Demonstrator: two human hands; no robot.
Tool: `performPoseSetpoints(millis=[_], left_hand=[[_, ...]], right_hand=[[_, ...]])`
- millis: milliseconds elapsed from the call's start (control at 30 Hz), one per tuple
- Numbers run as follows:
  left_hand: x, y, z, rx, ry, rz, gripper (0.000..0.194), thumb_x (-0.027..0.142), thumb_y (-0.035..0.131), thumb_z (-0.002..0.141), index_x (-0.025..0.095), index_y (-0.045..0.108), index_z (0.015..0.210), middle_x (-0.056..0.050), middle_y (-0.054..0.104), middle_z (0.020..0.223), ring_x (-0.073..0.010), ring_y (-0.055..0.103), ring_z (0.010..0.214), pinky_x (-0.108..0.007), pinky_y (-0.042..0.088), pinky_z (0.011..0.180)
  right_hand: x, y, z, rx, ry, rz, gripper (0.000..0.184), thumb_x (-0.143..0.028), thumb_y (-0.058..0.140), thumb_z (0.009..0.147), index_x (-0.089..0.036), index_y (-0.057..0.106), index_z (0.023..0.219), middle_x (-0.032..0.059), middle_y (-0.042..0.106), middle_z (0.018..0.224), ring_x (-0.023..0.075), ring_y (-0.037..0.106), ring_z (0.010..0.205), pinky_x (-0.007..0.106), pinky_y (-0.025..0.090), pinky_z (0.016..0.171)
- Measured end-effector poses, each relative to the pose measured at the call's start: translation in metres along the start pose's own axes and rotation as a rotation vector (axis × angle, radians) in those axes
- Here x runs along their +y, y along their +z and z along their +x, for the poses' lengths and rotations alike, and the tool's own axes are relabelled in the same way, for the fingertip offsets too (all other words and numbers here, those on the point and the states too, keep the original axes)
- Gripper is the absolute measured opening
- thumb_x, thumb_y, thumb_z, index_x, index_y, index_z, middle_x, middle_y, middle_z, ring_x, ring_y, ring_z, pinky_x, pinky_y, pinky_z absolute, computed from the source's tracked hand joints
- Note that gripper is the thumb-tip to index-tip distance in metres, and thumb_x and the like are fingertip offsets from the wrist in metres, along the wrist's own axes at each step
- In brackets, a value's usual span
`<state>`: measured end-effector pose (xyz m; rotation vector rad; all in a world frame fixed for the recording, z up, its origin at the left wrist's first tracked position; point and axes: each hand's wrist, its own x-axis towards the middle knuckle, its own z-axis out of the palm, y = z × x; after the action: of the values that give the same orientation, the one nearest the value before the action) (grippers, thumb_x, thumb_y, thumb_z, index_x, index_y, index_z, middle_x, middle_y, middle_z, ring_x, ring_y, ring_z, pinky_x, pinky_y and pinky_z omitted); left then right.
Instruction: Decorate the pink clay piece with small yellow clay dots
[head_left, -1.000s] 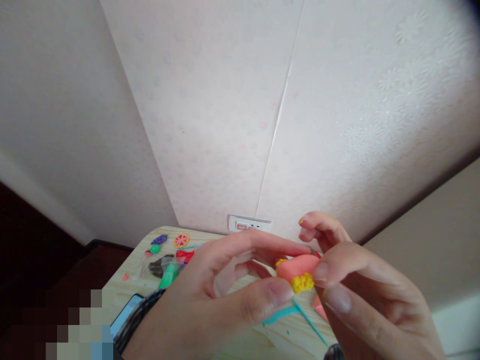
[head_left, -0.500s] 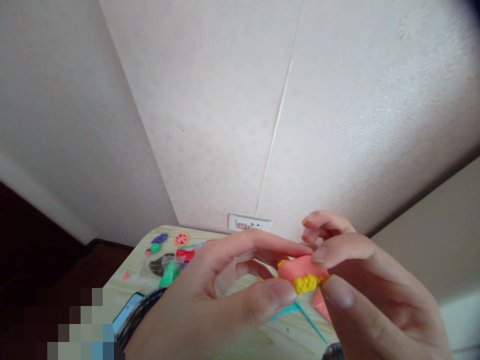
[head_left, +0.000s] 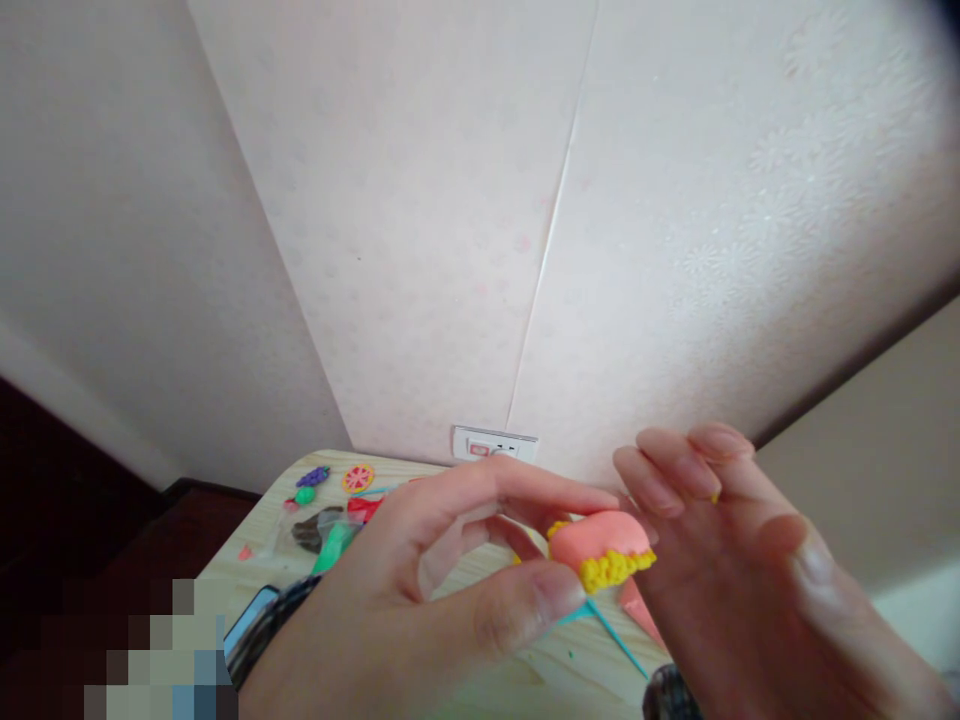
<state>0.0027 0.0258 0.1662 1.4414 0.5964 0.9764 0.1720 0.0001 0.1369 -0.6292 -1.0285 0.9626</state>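
Note:
Between the thumb and fingers of my left hand [head_left: 450, 570] is a small clay piece [head_left: 604, 540], with a smooth pink domed top and a bumpy yellow border along its lower edge. My right hand [head_left: 735, 560] is just to the right of it, apart from the piece, palm showing, thumb and fingers spread with nothing held. Below the hands, a thin turquoise stick [head_left: 619, 640] lies on the wooden table [head_left: 540, 685]. Some pink clay [head_left: 640, 608] is partly hidden behind my right hand.
On the table's left are a purple grape-like clay piece [head_left: 313, 477], a green ball [head_left: 305, 495], a round fruit-slice piece [head_left: 358, 479], bags of green clay [head_left: 335, 545] and red clay [head_left: 364, 509], and a phone [head_left: 251, 615]. A wall socket [head_left: 495, 443] is behind the table.
My right hand has let go of the clay piece and drawn back to the right, its fingers opening. My left hand keeps its hold on the piece.

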Motion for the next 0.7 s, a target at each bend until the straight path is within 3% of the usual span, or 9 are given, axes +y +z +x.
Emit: performPoseSetpoints(millis=[300,433,533,700], left_hand=[[0.0009,0.0008,-0.0020,-0.022,-0.097,-0.010,0.025,0.020,0.068,0.080,0.038,0.076,0.095,0.007,0.077,0.096,-0.0156,0.071,0.093,-0.024,0.055,0.086],[-0.0007,0.0003,-0.0020,-0.016,-0.057,-0.011,0.024,0.021,0.068,0.080,0.039,0.076,0.094,0.007,0.078,0.095,-0.0147,0.071,0.090,-0.021,0.056,0.083],[-0.0049,-0.0002,-0.0004,-0.005,-0.030,-0.031,0.023,0.019,0.072,0.075,0.035,0.078,0.091,0.004,0.079,0.093,-0.0183,0.072,0.090,-0.026,0.058,0.082],[-0.0045,0.0022,-0.0013,-0.025,-0.112,-0.261,0.018,0.031,0.075,0.076,0.030,0.077,0.094,-0.001,0.079,0.089,-0.0212,0.073,0.085,-0.030,0.059,0.075]], right_hand=[[-0.0016,0.0026,-0.0031,-0.007,0.076,0.111,0.012,-0.035,0.071,0.078,-0.029,0.062,0.081,-0.0021,0.049,0.068,0.0149,0.047,0.060,0.030,0.044,0.056],[-0.0005,0.0046,-0.0027,-0.024,0.107,0.190,0.013,-0.036,0.074,0.075,-0.028,0.064,0.078,-0.0030,0.043,0.064,0.0128,0.040,0.056,0.026,0.037,0.049],[-0.0004,0.0062,-0.0027,-0.018,0.086,0.172,0.015,-0.037,0.078,0.073,-0.028,0.066,0.075,-0.0031,0.046,0.061,0.0124,0.038,0.055,0.025,0.035,0.049],[-0.0012,0.0052,-0.0040,-0.065,0.085,0.124,0.013,-0.039,0.074,0.076,-0.029,0.067,0.081,-0.0031,0.050,0.064,0.0117,0.041,0.056,0.025,0.040,0.052]])
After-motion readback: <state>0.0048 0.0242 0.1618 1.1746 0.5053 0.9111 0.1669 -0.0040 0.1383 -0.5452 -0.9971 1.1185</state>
